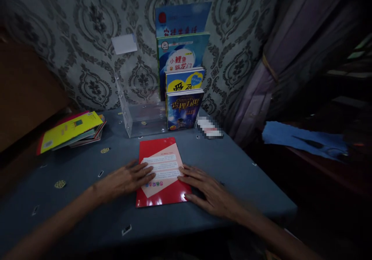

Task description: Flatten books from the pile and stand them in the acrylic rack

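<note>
A thin red book [161, 198] with a pale slanted panel of small print lies flat on the table. The print appears upside down to me. My left hand [132, 178] rests with fingers stretched over the book's left side. On its right edge, my right hand [205, 186] lies with fingers apart, the fingertips touching the cover. Behind the book stands a clear acrylic stepped rack [139, 128]. Several books fill its right side, with a dark blue book [184, 114] at the front and a tall blue book [183, 18] at the back.
A stack of books [74, 130] with a yellow one on top sits at the table's left. A blurred-out white item [209, 128] lies right of the rack. Patterned wallpaper [95, 39] and a tied purple curtain [255, 93] border the table. Blue material [302, 140] lies beyond its right edge.
</note>
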Tool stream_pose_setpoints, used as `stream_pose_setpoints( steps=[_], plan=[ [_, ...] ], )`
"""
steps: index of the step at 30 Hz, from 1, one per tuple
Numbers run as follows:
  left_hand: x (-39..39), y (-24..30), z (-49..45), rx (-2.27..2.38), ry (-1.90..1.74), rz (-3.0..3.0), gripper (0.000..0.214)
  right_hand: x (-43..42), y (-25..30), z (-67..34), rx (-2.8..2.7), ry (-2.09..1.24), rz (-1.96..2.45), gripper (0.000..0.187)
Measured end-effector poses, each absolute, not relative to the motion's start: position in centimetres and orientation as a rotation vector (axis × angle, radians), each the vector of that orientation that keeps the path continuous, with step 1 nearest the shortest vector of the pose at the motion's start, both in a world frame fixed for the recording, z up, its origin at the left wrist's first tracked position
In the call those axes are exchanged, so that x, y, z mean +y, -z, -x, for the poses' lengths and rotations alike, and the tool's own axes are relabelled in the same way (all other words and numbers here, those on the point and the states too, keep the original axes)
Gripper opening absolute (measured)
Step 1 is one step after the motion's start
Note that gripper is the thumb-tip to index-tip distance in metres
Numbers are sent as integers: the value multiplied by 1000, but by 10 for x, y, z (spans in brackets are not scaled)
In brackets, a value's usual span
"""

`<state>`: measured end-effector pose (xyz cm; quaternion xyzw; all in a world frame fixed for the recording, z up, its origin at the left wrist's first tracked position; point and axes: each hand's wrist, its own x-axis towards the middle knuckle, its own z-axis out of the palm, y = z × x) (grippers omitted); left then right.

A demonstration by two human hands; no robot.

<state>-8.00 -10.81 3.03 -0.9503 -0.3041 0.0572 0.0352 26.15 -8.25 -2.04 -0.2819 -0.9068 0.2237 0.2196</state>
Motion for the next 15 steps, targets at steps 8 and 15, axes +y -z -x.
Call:
stream_pose_setpoints(
  steps=[8, 15],
  plan=[
    [-104, -17, 85, -1310, 643, 2943, 39, -75, 7, -272, -2630, -853, 700, 87],
    [-82, -48, 51, -1509, 1387, 2771, 28, -64, 16, -253, -2318, -765, 572, 45]
  ],
)
